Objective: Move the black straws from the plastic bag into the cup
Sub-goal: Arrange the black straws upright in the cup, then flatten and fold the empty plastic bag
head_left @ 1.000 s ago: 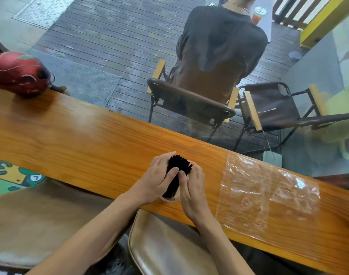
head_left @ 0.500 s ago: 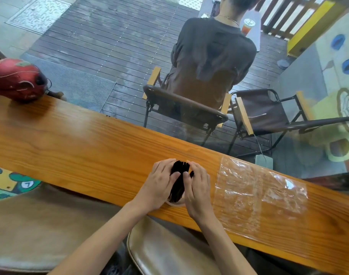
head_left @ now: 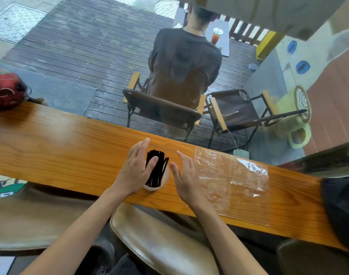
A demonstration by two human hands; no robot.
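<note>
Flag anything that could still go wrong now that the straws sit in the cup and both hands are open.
1. The black straws lean and fan above the cup; the left hand, its thumb against the bundle, could tip the cup as it withdraws.
2. The cup sits near the counter's near edge, so a knock from the right hand might send it off.
3. The loose plastic bag could slide off.

Resting at far left end of wooden counter (head_left: 50, 147): red helmet (head_left: 6, 89). Sitting beyond the glass, back turned: person (head_left: 184, 68) in folding chair (head_left: 161, 108); second chair (head_left: 239, 114) standing unoccupied alongside. Lying at counter's right end: black bag (head_left: 340, 207).
</note>
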